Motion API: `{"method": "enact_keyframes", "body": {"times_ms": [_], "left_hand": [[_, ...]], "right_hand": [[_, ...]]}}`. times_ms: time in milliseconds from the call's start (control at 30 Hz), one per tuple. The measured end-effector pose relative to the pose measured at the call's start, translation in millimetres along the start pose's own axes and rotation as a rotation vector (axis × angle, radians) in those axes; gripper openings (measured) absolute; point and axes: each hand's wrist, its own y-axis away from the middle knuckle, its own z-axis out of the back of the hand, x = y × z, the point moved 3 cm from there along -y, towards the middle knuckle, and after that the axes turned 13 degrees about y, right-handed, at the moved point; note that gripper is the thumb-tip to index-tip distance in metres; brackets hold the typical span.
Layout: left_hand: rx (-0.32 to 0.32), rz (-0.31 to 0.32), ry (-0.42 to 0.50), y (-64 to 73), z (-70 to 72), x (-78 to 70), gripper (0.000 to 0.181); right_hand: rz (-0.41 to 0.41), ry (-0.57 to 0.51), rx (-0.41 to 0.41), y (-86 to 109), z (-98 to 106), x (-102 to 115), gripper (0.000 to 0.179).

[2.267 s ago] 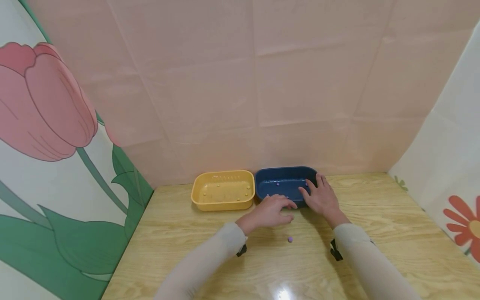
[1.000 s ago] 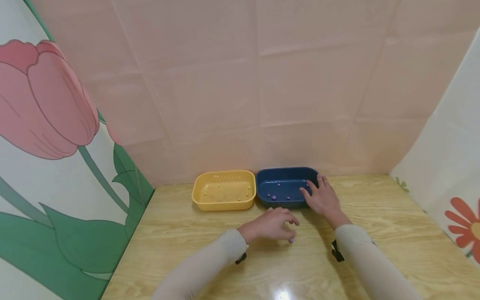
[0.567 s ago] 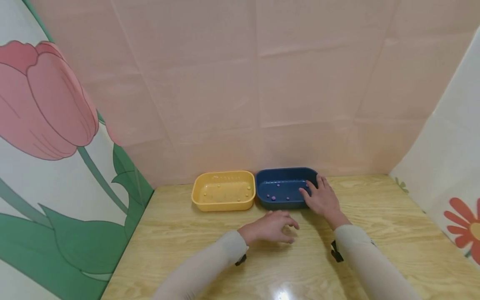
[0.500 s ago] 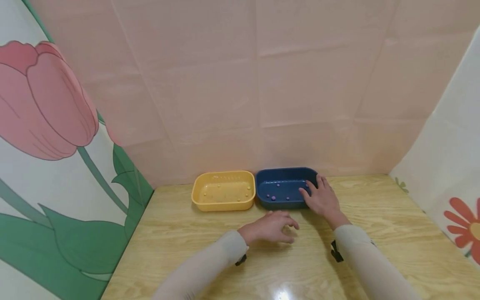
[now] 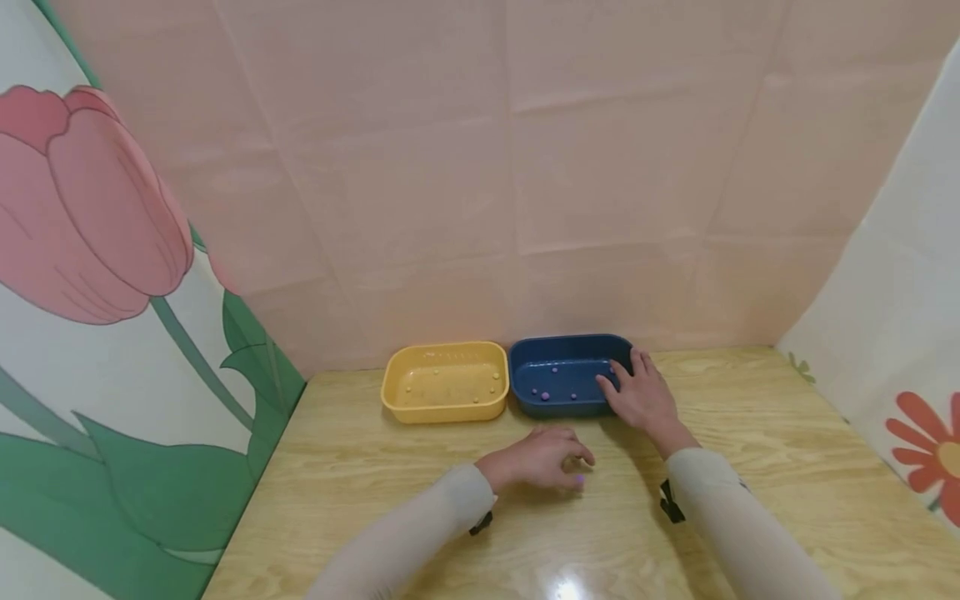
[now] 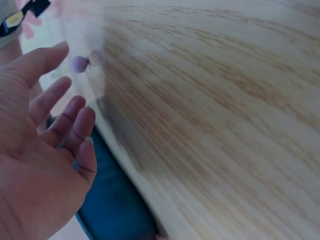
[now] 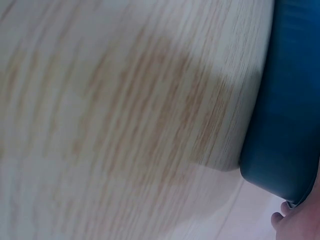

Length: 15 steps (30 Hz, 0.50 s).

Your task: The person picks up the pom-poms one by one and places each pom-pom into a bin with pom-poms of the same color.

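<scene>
A small purple ball [image 5: 580,481] shows beside the thumb tip of my left hand [image 5: 542,458]. In the left wrist view that ball [image 6: 80,64] lies on the table, slightly apart from the loosely bent fingers [image 6: 85,125]. My right hand [image 5: 643,398] holds the right end of the dark blue bin [image 5: 573,408], its thumb and a finger inside and other fingers along the outer rim. Several purple balls [image 5: 545,396] lie in that bin. The right wrist view shows mostly the bin's outer wall [image 7: 282,110], with part of the hand [image 7: 302,220] at the corner.
Left of the blue bin, close against it, stands a yellow bin [image 5: 446,414] with several small yellow balls [image 5: 496,376] inside. Both sit at the back of the wood-grain table [image 5: 337,467], near a pink backdrop [image 5: 420,208]. Flower-patterned sheets hang at both sides.
My left hand has come down from the blue bin's front edge to the purple ball. The ball, hidden about half a second ago, shows again by the thumb. The right hand stays put.
</scene>
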Motion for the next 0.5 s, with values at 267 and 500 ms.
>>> {"method": "enact_keyframes", "body": {"times_ms": [267, 500], "left_hand": [[0.022, 0.029, 0.019, 0.1, -6.3, 5.7, 0.034], [0.029, 0.018, 0.013, 0.7, -6.6, 5.7, 0.034]], "right_hand": [[-0.004, -0.004, 0.004, 0.5, -0.2, 0.1, 0.075], [-0.002, -0.004, 0.005, 0.1, 0.4, -0.2, 0.074]]}}
